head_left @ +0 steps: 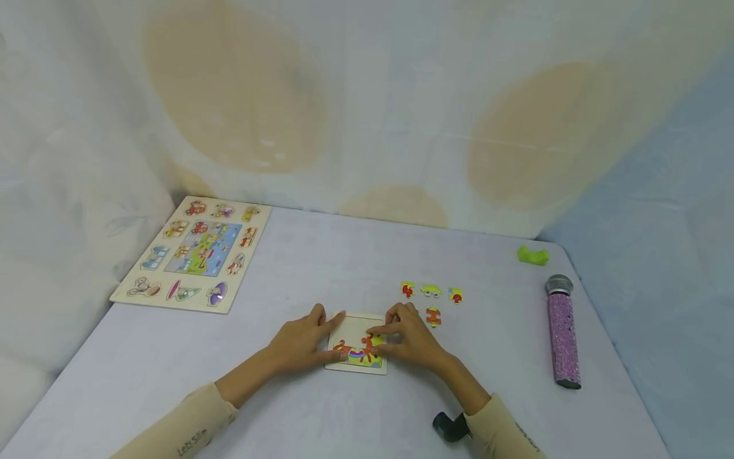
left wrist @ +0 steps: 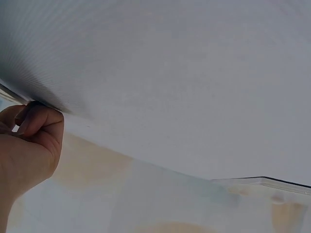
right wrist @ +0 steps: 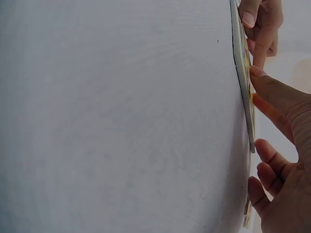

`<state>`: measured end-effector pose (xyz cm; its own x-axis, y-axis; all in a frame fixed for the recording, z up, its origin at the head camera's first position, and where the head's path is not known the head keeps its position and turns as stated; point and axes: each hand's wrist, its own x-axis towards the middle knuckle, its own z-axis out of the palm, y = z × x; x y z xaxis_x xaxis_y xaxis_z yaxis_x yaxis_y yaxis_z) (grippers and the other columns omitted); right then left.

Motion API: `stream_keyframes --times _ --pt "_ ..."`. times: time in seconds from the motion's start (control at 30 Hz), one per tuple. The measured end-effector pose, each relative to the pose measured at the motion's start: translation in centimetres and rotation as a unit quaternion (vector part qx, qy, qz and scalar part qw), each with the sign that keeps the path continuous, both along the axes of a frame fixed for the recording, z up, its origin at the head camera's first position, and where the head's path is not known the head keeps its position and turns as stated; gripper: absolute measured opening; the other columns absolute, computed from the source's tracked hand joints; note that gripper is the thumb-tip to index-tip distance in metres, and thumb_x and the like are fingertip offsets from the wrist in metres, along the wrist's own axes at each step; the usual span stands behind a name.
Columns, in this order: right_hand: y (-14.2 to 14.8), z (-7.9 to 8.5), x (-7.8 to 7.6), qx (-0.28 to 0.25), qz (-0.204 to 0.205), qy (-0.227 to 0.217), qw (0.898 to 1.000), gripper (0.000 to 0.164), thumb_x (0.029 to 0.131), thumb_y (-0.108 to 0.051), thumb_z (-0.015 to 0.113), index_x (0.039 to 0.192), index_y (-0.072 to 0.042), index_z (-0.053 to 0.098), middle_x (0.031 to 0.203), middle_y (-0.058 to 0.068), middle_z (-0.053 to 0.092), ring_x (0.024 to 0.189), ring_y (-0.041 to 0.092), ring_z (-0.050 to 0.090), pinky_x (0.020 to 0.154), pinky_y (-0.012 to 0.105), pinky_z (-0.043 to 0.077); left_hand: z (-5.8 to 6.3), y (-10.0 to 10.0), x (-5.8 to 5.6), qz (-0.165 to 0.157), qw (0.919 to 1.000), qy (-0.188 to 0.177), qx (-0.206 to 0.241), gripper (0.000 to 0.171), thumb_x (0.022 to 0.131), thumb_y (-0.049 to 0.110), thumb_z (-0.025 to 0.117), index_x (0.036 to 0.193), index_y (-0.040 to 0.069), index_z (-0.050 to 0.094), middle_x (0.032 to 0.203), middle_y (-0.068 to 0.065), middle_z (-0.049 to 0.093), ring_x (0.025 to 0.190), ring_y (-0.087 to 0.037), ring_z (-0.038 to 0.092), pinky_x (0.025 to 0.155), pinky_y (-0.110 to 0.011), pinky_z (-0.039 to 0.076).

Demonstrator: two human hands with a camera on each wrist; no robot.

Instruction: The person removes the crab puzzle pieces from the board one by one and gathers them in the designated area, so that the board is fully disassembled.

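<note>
A small wooden puzzle board [head_left: 355, 325] lies flat on the table in the head view, its lower part filled with colourful pieces showing an orange animal and a rainbow. My left hand [head_left: 301, 341] holds the board's left side, index finger at the top edge and thumb over the lower pieces. At the right side, my right hand [head_left: 414, 338] pinches a yellow and orange puzzle piece [head_left: 376, 340] between thumb and index finger. The right wrist view shows the right thumb [right wrist: 277, 90] against the board. In the left wrist view, the left hand [left wrist: 36, 145] has curled fingers; its contact is hidden.
Loose puzzle pieces [head_left: 431, 291] lie beyond the right hand. A larger picture puzzle board [head_left: 246, 255] rests at back left. On the right are a pink glittery microphone [head_left: 563, 338] and a green object [head_left: 533, 256]. A black object [head_left: 450, 427] sits beside the right sleeve.
</note>
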<state>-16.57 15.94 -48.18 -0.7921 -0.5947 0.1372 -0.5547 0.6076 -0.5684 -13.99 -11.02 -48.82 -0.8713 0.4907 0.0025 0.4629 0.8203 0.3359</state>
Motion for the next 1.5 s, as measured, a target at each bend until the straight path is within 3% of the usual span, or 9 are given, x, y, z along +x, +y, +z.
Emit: stream_keyframes --times 0.4,1.07,1.5 --pt "0.12 0.00 0.10 -0.021 0.004 -0.022 1.000 0.031 0.079 -0.030 0.084 0.108 -0.021 0.079 0.093 -0.003 0.047 0.099 0.013 0.036 0.085 0.035 0.031 0.15 0.29 0.05 0.018 0.9998 -0.010 0.004 0.083 0.082 0.065 0.068 0.149 0.021 0.046 0.098 0.000 0.037 0.067 -0.009 0.037 0.052 -0.022 0.030" --pt "0.37 0.28 -0.16 -0.046 0.007 0.046 0.998 0.024 0.076 -0.025 0.087 0.099 -0.022 0.081 0.094 -0.003 0.044 0.098 0.014 0.038 0.082 0.031 0.034 0.11 0.37 0.04 0.017 0.9998 -0.007 0.007 0.085 0.080 0.065 0.070 0.149 0.021 0.047 0.099 0.000 0.040 0.067 -0.009 0.037 0.051 -0.022 0.032" --pt "0.39 0.25 -0.24 -0.023 -0.014 0.048 0.998 0.029 0.078 -0.030 0.085 0.104 -0.019 0.080 0.094 -0.005 0.046 0.096 0.010 0.038 0.082 0.031 0.035 0.16 0.38 0.10 0.019 0.9998 -0.006 0.001 0.085 0.081 0.066 0.069 0.149 0.021 0.047 0.101 0.000 0.041 0.068 -0.009 0.040 0.052 -0.022 0.033"
